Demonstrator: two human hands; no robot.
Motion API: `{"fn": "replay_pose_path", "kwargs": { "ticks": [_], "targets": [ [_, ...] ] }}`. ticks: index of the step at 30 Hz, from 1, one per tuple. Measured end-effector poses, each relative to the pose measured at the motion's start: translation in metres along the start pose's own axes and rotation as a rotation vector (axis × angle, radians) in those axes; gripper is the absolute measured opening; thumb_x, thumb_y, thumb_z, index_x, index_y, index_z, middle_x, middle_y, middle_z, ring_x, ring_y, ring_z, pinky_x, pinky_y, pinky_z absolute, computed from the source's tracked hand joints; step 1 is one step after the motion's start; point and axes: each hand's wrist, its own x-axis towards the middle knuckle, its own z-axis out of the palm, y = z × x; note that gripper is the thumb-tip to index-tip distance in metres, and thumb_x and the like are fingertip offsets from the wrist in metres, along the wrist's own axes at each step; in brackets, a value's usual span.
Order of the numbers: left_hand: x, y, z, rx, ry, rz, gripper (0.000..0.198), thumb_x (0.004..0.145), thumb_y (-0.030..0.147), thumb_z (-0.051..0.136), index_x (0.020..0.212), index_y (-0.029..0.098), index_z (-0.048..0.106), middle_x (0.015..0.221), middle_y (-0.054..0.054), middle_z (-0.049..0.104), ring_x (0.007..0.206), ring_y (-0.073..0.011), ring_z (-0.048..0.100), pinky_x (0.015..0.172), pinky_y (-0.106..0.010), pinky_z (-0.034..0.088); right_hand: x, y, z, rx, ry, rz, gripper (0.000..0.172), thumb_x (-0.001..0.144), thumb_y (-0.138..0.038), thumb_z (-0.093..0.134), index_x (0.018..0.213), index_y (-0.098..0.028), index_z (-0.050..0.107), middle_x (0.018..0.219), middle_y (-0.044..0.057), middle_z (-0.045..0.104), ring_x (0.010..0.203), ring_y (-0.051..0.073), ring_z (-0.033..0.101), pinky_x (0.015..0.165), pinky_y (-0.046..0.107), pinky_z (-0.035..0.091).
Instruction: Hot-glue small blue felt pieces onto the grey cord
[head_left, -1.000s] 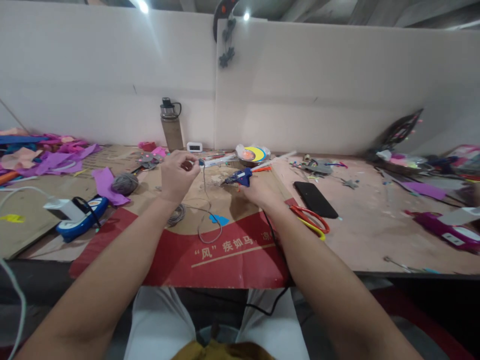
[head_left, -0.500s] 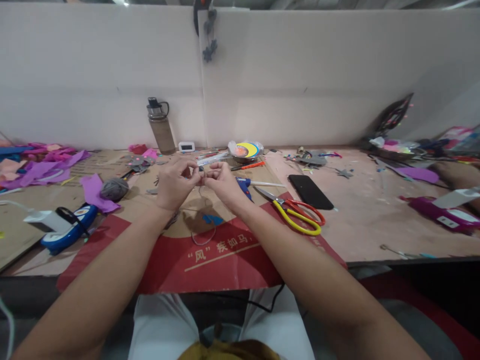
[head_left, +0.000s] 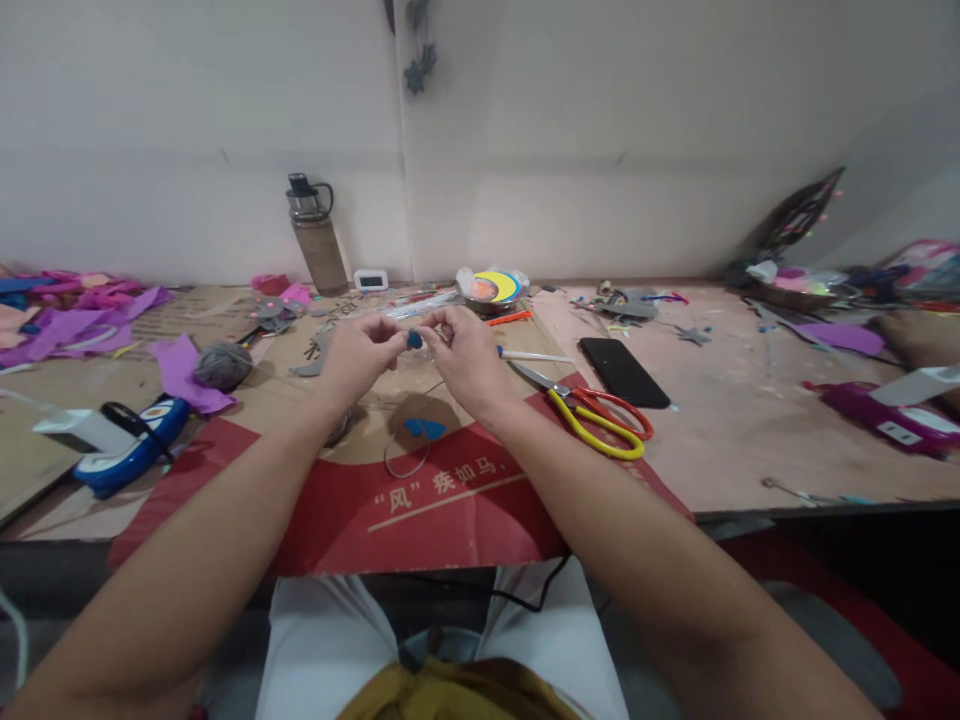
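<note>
My left hand [head_left: 358, 354] and my right hand [head_left: 466, 357] meet over the cardboard sheet [head_left: 420, 500], both with fingers pinched. Between their fingertips sits a small blue piece [head_left: 414, 340]. A thin grey cord [head_left: 405, 458] hangs from the hands and loops on the cardboard beside a flat blue felt piece [head_left: 424, 428]. Yellow and red scissors [head_left: 592, 418] lie just right of my right wrist. The glue gun is mostly hidden behind my right hand.
A black phone [head_left: 622, 372] lies right of the scissors. A water bottle [head_left: 315, 236] stands at the back wall. A grey yarn ball [head_left: 222, 366], purple felt scraps [head_left: 82, 322] and a blue and white device [head_left: 127, 456] are on the left. A bowl [head_left: 491, 290] sits behind the hands.
My right hand let go of the blue glue gun and came over to my left hand. Both hands now pinch the small blue piece. The camera has tilted slightly.
</note>
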Motion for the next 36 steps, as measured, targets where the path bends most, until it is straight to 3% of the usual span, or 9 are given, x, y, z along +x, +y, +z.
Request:
{"fn": "replay_pose_path", "kwargs": {
  "ticks": [4, 11, 15, 19, 23, 31, 36],
  "targets": [
    [-0.0010, 0.0016, 0.0019, -0.105, -0.055, -0.003, 0.012, 0.073, 0.030, 0.067, 0.074, 0.018, 0.067, 0.053, -0.001, 0.061, 0.041, -0.0098, 0.049, 0.041, -0.022, 0.038, 0.0000, 0.0013, -0.0006, -0.060, -0.004, -0.016, 0.007, 0.088, -0.025, 0.057, 0.083, -0.021, 0.059, 0.089, 0.006, 0.064, 0.087, 0.019, 0.058, 0.081, 0.034, 0.042],
    [-0.0010, 0.0017, 0.0012, -0.171, -0.104, -0.006, 0.021, 0.073, 0.035, 0.069, 0.081, 0.016, 0.072, 0.066, -0.006, 0.069, 0.057, -0.0150, 0.064, 0.052, -0.025, 0.051, -0.0008, 0.0006, -0.0013, -0.101, -0.031, 0.004, 0.014, 0.091, -0.032, 0.054, 0.086, -0.020, 0.060, 0.093, 0.008, 0.066, 0.089, 0.021, 0.058, 0.080, 0.035, 0.041],
    [-0.0024, 0.0045, 0.0000, -0.144, -0.097, -0.012, 0.019, 0.073, 0.034, 0.069, 0.079, 0.015, 0.071, 0.063, -0.005, 0.067, 0.056, -0.0144, 0.063, 0.047, -0.023, 0.045, -0.0001, 0.0016, -0.0012, -0.116, -0.039, 0.023, 0.014, 0.090, -0.031, 0.054, 0.085, -0.020, 0.059, 0.090, 0.007, 0.066, 0.085, 0.020, 0.058, 0.077, 0.033, 0.040],
    [-0.0030, 0.0080, -0.0003, -0.066, -0.063, -0.017, 0.015, 0.073, 0.030, 0.067, 0.076, 0.016, 0.071, 0.053, 0.001, 0.058, 0.045, -0.0079, 0.048, 0.042, -0.020, 0.034, 0.0004, 0.0016, -0.0014, -0.125, -0.045, 0.026, 0.014, 0.090, -0.031, 0.054, 0.084, -0.019, 0.059, 0.089, 0.006, 0.066, 0.083, 0.019, 0.057, 0.076, 0.032, 0.039],
    [-0.0013, 0.0062, 0.0004, -0.159, -0.142, -0.044, 0.013, 0.073, 0.027, 0.067, 0.080, 0.017, 0.071, 0.051, 0.003, 0.056, 0.043, -0.0066, 0.043, 0.043, -0.021, 0.031, 0.0003, 0.0022, -0.0011, -0.136, -0.048, 0.025, 0.013, 0.090, -0.029, 0.053, 0.085, -0.018, 0.059, 0.089, 0.006, 0.066, 0.082, 0.019, 0.056, 0.075, 0.031, 0.038],
    [0.0005, 0.0018, -0.0002, -0.302, -0.225, -0.101, 0.017, 0.072, 0.028, 0.070, 0.082, 0.015, 0.072, 0.065, -0.004, 0.068, 0.055, -0.0105, 0.057, 0.048, -0.021, 0.041, 0.0001, 0.0072, -0.0006, -0.133, -0.032, -0.004, 0.012, 0.089, -0.029, 0.054, 0.085, -0.019, 0.059, 0.087, 0.006, 0.065, 0.081, 0.018, 0.056, 0.075, 0.031, 0.038],
    [0.0018, -0.0009, -0.0007, -0.276, -0.245, -0.139, 0.019, 0.071, 0.031, 0.071, 0.080, 0.014, 0.070, 0.066, -0.005, 0.068, 0.059, -0.0120, 0.061, 0.049, -0.021, 0.043, -0.0011, 0.0055, -0.0015, -0.135, -0.052, -0.012, 0.012, 0.089, -0.030, 0.054, 0.086, -0.019, 0.059, 0.087, 0.005, 0.065, 0.081, 0.018, 0.055, 0.075, 0.031, 0.038]
  ]
}}
